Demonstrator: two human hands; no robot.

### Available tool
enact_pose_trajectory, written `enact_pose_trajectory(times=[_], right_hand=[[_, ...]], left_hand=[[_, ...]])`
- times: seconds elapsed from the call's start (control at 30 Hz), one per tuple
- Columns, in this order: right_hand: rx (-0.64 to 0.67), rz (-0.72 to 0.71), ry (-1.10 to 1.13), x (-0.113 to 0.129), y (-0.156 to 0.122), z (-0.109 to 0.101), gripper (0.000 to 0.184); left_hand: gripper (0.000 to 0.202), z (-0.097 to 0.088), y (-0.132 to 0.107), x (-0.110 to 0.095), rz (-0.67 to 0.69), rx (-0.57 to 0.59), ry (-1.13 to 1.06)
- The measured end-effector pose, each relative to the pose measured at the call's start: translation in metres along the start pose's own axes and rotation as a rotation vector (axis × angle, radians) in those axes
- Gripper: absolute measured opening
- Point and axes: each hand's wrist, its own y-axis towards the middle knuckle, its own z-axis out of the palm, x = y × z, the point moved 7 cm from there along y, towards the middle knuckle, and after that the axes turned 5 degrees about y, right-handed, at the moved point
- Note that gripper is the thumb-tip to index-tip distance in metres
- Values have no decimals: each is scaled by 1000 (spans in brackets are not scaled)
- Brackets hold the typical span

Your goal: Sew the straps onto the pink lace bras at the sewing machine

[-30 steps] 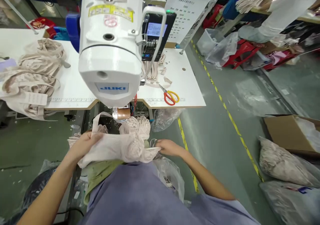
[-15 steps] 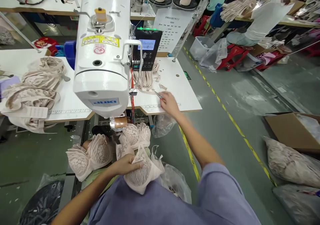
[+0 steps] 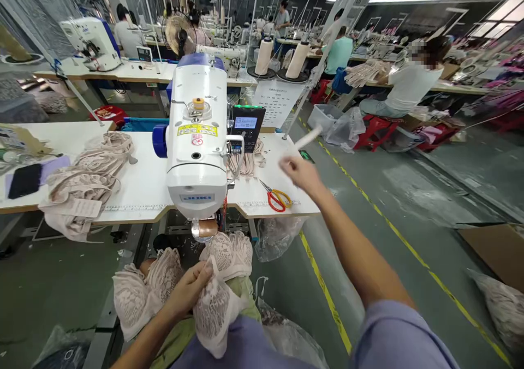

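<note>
My left hand [image 3: 189,287] is closed on the edge of a beige lace bra [image 3: 216,309], held over my lap. More beige lace bras [image 3: 137,295] rest on my knees, left of that hand and just beyond it. My right hand [image 3: 302,173] is raised above the right end of the white table, its fingers curled around a pale strip [image 3: 308,138] that is smeared by motion. Scissors [image 3: 278,198] with red and yellow handles lie on the table, below and left of my right hand. A bunch of beige straps [image 3: 245,164] lies behind them.
A white sewing machine [image 3: 197,156] with a control panel [image 3: 245,126] stands on the table [image 3: 143,186] ahead. Beige lace pieces [image 3: 88,175] are heaped at left. Two thread cones [image 3: 264,55] stand behind. A co-worker [image 3: 409,85] sits at far right.
My right hand has let go of the scissors and risen to the right with a pale strip. My left hand has shifted left with the bra. The head view has tilted up.
</note>
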Motion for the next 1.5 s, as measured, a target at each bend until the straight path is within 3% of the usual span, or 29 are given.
enact_pose_trajectory(times=[0.1,0.17,0.2,0.27,0.33,0.4,0.5,0.67,0.83,0.93,1.0,1.07,1.13,1.23,1.4,1.43,1.5], right_hand=[[594,-353,204,77,-99,51,22],[910,-529,332,122,-174,83,14],[1005,-578,379,139,-204,95,11],[1080,-599,443,160,-238,112,7],[1028,-531,514,165,-240,119,11],[948,-424,597,156,-224,118,17],[933,-214,817,126,-196,116,13],[963,271,1225,63,-177,133,32],[771,392,1441,26,-186,161,33],[661,412,1555,36,-219,186,73],[779,415,1610,64,-253,210,93],[960,419,1593,97,-283,231,97],[960,465,1553,118,-294,240,84],[774,551,1494,122,-280,232,56],[383,562,1449,89,-241,186,35],[381,526,1448,87,-237,178,34],[535,398,1408,100,-233,167,31]], left_hand=[[40,7,-19,-30,150,12,203],[28,19,-32,-49,298,20,339],[22,24,-37,-55,339,8,391],[35,28,-38,-57,314,-46,458],[35,28,-34,-48,193,-34,482],[20,31,-30,-37,103,115,449],[45,25,-30,-25,56,297,345],[52,2,-33,-20,23,303,250],[47,-8,-23,-13,-59,243,131],[45,-11,-17,-15,-34,111,104],[44,-10,-14,-17,-9,34,120],[42,-7,-13,-19,10,-5,154],[42,-2,-11,-20,35,-21,204],[44,2,-10,-21,70,-29,295],[46,-7,-11,-25,52,-118,381],[46,-11,-12,-26,47,-147,403],[45,-15,-12,-29,40,-184,441]])
